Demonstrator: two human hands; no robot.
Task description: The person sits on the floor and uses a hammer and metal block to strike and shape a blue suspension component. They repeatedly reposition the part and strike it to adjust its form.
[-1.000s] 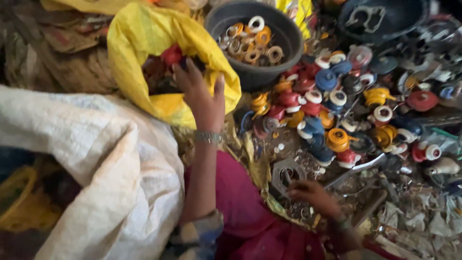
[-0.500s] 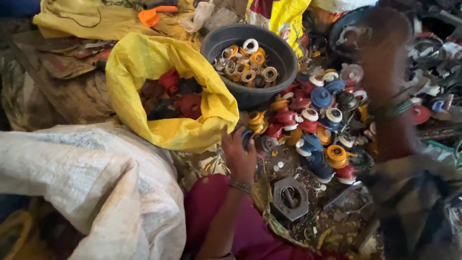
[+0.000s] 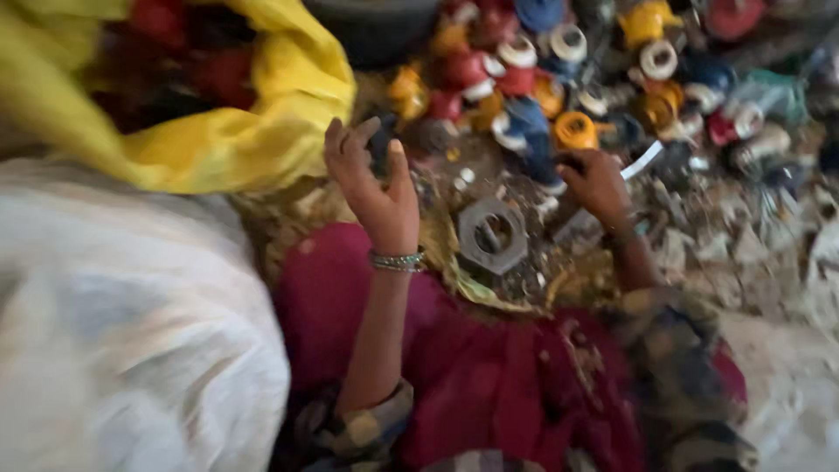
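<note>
Two hands worked at a heap of coloured plastic parts.

The left hand [image 3: 371, 179] hung open with fingers spread, holding nothing, just beside the yellow sack [image 3: 236, 131] of red pieces. The right hand [image 3: 594, 179] lay curled on the heap of parts [image 3: 542, 79] near an orange piece [image 3: 575, 129]; blur hid whether it gripped anything. A grey six-sided nut [image 3: 492, 234] lay between the hands.
</note>
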